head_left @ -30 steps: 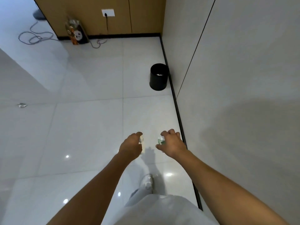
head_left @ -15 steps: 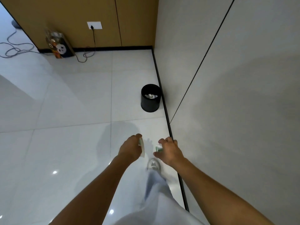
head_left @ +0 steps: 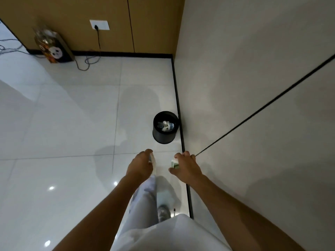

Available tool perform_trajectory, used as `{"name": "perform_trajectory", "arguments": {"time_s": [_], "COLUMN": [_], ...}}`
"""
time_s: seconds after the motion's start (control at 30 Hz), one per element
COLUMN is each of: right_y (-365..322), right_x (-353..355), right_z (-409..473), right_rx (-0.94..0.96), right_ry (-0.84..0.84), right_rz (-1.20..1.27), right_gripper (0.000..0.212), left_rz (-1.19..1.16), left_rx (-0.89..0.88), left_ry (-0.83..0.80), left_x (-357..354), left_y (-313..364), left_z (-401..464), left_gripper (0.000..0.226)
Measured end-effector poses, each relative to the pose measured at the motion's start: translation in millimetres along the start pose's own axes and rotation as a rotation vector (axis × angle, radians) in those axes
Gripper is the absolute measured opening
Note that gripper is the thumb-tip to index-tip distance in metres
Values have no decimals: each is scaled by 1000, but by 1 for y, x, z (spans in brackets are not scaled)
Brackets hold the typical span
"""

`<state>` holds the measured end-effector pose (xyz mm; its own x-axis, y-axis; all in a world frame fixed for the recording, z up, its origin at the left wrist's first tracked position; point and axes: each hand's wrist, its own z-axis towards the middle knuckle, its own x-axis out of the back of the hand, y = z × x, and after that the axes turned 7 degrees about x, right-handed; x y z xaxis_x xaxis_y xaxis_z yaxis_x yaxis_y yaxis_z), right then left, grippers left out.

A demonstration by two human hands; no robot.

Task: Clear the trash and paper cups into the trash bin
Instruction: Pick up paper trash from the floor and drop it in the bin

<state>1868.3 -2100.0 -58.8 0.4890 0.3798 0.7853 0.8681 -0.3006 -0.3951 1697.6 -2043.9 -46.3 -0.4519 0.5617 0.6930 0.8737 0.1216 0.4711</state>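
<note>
Your left hand (head_left: 140, 166) is out in front of you with its grip clamped on a pale, flat piece of trash (head_left: 153, 163), of which only a thin edge shows past the fingers. Your right hand (head_left: 187, 167) is level with it and just beside it, its grip clamped on a small white and green piece of trash (head_left: 174, 163) that sticks out at the thumb side; you cannot tell from here whether either piece is a paper cup or a scrap. The two hands are apart, with bare floor (head_left: 63, 115) showing between them.

The trash bin (head_left: 165, 130) is a black round one, upright on the floor, ahead of your hands and slightly to the right of your left hand. It stands just beside the black skirting strip (head_left: 178, 105) at the foot of the grey wall (head_left: 253, 69) on your right. Crumpled white and pale scraps (head_left: 165, 126) already lie inside it, below the rim.

Both hands are short of the bin, not over its opening. Below them your pale trouser leg (head_left: 143, 201) and a grey shoe (head_left: 163, 213) are visible on the glossy white tiles.

At the far edge of the floor a wood-panelled wall (head_left: 72, 19) carries a white socket (head_left: 99, 24) with a dark cable (head_left: 98, 38) hanging from it to the floor, and a printed paper bag (head_left: 52, 48) stands against that wall near the far left corner, well apart from the bin.
</note>
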Motion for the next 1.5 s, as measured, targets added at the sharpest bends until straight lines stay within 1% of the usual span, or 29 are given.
{"name": "perform_trajectory", "arguments": {"time_s": [0.23,0.4,0.6,0.8,0.93,1.13,1.27,1.5], "right_y": [-3,-10,-4,25,47,77,96,115], "right_x": [35,64,84,68,39,-13,-32,-19], "right_z": [127,210,287,370,427,491,507,491], "right_rx": [-43,-82,-110,-94,-76,-55,-91,-131], "right_ry": [9,28,11,-10,-56,-84,-100,-123], "right_rz": [14,68,98,75,62,53,50,108], "right_gripper": [57,57,60,59,57,58,55,52], "left_rz": [0,33,30,-59,-88,-93,-91,-60], "left_rx": [-3,13,47,88,127,155,169,151], "left_ry": [-15,-61,-108,-89,-54,-52,-81,-127], "left_x": [48,82,92,68,41,-5,-31,-59], "left_y": [28,47,64,60,47,25,25,56], "left_z": [130,219,298,372,416,458,474,495], "left_gripper": [44,47,47,46,45,44,44,48]}}
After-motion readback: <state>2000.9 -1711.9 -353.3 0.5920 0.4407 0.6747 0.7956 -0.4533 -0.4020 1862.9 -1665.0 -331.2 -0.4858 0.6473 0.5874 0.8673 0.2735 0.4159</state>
